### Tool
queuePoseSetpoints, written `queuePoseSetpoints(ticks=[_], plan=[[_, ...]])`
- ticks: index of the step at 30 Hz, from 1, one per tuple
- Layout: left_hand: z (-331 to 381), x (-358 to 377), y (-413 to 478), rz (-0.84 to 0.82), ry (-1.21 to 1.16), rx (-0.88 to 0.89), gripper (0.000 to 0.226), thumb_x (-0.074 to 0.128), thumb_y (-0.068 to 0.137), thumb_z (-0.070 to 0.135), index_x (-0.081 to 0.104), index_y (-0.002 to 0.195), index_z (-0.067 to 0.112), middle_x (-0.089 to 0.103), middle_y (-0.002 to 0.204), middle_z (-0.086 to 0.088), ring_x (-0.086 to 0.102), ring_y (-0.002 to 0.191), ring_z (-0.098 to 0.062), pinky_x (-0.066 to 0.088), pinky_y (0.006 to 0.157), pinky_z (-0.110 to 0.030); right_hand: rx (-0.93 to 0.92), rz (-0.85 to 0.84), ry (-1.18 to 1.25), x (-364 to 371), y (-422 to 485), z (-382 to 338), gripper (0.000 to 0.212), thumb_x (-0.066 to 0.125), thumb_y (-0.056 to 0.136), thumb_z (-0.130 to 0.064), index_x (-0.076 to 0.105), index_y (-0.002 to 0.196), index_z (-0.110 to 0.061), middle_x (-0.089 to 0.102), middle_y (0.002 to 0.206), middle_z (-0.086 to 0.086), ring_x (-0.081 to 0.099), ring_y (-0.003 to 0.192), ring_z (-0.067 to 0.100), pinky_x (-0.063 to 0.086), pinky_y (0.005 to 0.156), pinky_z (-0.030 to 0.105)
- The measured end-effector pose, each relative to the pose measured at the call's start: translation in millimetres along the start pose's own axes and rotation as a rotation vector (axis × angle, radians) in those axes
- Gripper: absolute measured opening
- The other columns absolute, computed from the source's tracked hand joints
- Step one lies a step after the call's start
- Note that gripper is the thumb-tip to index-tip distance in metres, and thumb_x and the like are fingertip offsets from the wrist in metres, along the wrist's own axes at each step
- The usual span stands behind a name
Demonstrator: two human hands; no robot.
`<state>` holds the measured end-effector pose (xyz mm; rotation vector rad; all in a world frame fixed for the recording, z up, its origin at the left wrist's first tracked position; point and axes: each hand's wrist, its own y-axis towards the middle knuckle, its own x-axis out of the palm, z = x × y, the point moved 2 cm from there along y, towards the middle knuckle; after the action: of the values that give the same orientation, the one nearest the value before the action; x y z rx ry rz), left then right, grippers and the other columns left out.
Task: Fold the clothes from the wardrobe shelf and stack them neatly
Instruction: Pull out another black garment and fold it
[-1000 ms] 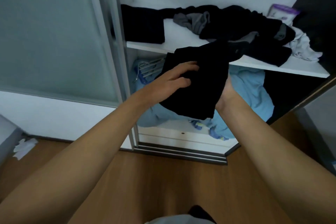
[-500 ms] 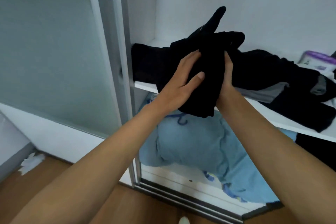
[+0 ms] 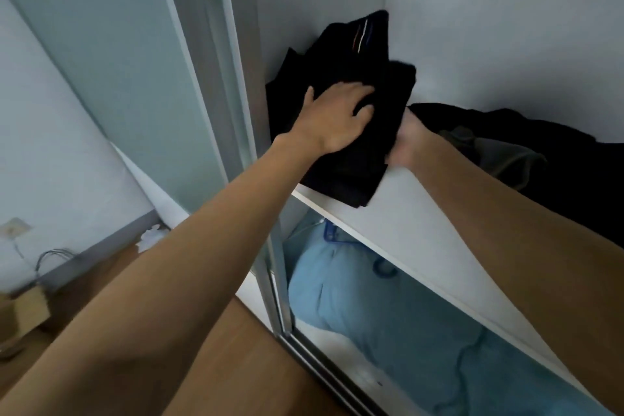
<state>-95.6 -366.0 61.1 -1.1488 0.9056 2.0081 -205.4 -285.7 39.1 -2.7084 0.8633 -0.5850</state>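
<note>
A folded black garment (image 3: 354, 165) lies at the left end of the white wardrobe shelf (image 3: 405, 213), on or against another black garment with a small striped tag (image 3: 358, 40) in the corner. My left hand (image 3: 337, 115) rests flat on top of the folded garment, fingers spread. At the garment's right edge is my right hand (image 3: 410, 142), its fingers hidden behind the cloth. A heap of unfolded dark clothes (image 3: 540, 152) lies further right on the shelf.
Light blue fabric (image 3: 388, 314) fills the compartment under the shelf. The frosted sliding door (image 3: 135, 78) and its frame stand just left of the shelf. Wooden floor (image 3: 253, 365) is below, with a cardboard box (image 3: 30, 311) at far left.
Both hands carried the folded black garment up from in front of the shelf and set it down in the shelf's left corner. The view has moved closer and upward.
</note>
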Motion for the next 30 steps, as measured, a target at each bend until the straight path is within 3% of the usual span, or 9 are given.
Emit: queuePoseSetpoints(ticks=[4,7,11,14,17,19,21,25,30], plan=[[-47.7,37.4,1.2,-0.204,0.133,-0.097,0.052,0.038,0.102,0.032,0.032,0.153,0.023,0.026,0.162,0.003,0.013,0.152,-0.018,-0.002,0.121,-0.048,-0.046,0.283,-0.101,-44.9,22.1,8.6,0.029,0.044,0.097,-0.021,0.052,0.069,-0.016,0.052,0.048,-0.005,0.051,0.035,0.009,0.045,0.039,0.017],[-51.5,43.6,3.6,-0.133,0.106,-0.068,0.052,0.041,0.1,0.033,0.035,0.151,0.023,0.029,0.161,0.004,0.016,0.151,-0.018,-0.001,0.121,-0.046,-0.17,0.32,-0.423,-42.6,34.7,2.6,0.034,0.061,0.085,-0.05,0.065,0.093,-0.018,0.072,0.088,-0.002,0.07,0.077,0.013,0.057,0.061,0.025],[-52.5,36.6,2.9,-0.119,0.063,-0.047,0.052,0.044,0.1,0.032,0.037,0.15,0.021,0.034,0.159,0.001,0.019,0.15,-0.019,0.0,0.121,-0.043,-0.321,0.485,-0.914,-30.3,43.7,1.0,0.092,0.069,0.071,-0.067,0.044,0.137,-0.009,0.039,0.141,0.01,0.047,0.127,0.029,0.044,0.104,0.043],[-52.0,36.1,-0.9,-0.094,0.055,-0.017,0.051,0.045,0.099,0.032,0.038,0.149,0.02,0.037,0.156,0.0,0.022,0.149,-0.019,0.001,0.122,-0.043,-0.493,0.56,-0.996,-29.2,46.6,-6.4,0.081,0.067,0.075,-0.064,0.046,0.135,-0.015,0.041,0.142,0.009,0.042,0.132,0.03,0.04,0.107,0.048],[-50.7,36.7,-3.9,-0.054,0.05,-0.013,0.051,0.047,0.097,0.031,0.04,0.146,0.019,0.043,0.152,0.0,0.028,0.145,-0.018,0.005,0.123,-0.043,-0.315,0.285,-1.127,-17.3,51.8,-14.6,0.058,0.069,0.073,-0.065,0.069,0.104,-0.016,0.069,0.112,0.006,0.064,0.109,0.026,0.051,0.097,0.045],[-48.0,33.8,-5.1,-0.005,0.022,-0.017,0.05,0.051,0.095,0.029,0.043,0.144,0.018,0.048,0.147,-0.001,0.036,0.14,-0.018,0.01,0.123,-0.043,-0.279,0.215,-1.305,-10.1,51.2,-16.8,0.047,0.072,0.079,-0.053,0.068,0.108,-0.016,0.068,0.112,0.006,0.063,0.108,0.028,0.049,0.098,0.049],[-44.6,27.7,-5.6,0.086,-0.027,-0.016,0.049,0.054,0.093,0.024,0.046,0.141,0.016,0.051,0.143,-0.003,0.043,0.136,-0.02,0.016,0.121,-0.045,-0.461,0.268,-1.419,-3.5,51.3,-21.5,0.033,0.067,0.087,-0.04,0.065,0.11,-0.016,0.064,0.116,0.009,0.058,0.112,0.03,0.046,0.098,0.049],[-35.4,9.9,-2.2,0.339,-0.015,0.019,0.048,0.053,0.091,0.019,0.048,0.139,0.013,0.043,0.15,-0.005,0.033,0.143,-0.019,0.013,0.122,-0.048,-0.812,0.313,-1.055,6.4,50.6,-45.7,0.013,0.062,0.091,-0.026,0.055,0.085,-0.017,0.058,0.083,-0.002,0.053,0.076,0.014,0.039,0.064,0.017],[-26.2,0.8,8.8,0.322,0.105,0.08,0.049,0.048,0.091,0.023,0.049,0.14,0.016,0.043,0.152,-0.004,0.028,0.146,-0.022,0.007,0.123,-0.049,-0.693,0.437,-0.686,1.6,90.7,-78.2,0.009,0.06,0.093,-0.021,0.057,0.092,-0.012,0.059,0.085,0.003,0.058,0.078,0.017,0.043,0.064,0.025]])
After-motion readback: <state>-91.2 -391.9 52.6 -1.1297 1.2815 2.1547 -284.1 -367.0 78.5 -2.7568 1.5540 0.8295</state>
